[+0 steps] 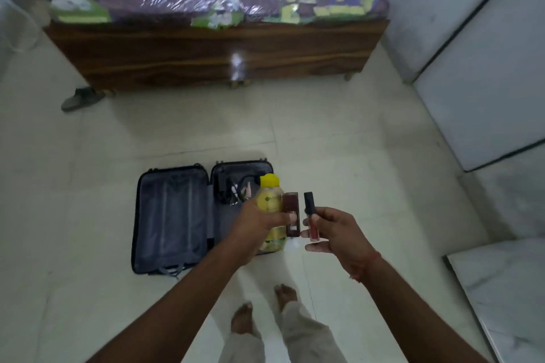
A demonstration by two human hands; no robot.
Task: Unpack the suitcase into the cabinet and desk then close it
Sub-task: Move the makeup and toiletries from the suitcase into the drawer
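A dark suitcase (171, 218) lies open flat on the floor, its left half bare and its right half holding cables and small items. Above its right half my left hand (259, 222) grips a yellow-capped bottle (269, 203) together with a small dark red box (292, 214). Just to the right, my right hand (336, 233) pinches a red lip gloss tube (311, 216) with a black cap, held upright.
A wooden bed (206, 53) with purple bedding stands at the far side. A sandal (82, 99) lies by its left corner. White cabinet doors (486, 82) line the right wall, and a white marble surface (507, 289) is at lower right. My bare feet (265, 309) stand on pale tiles.
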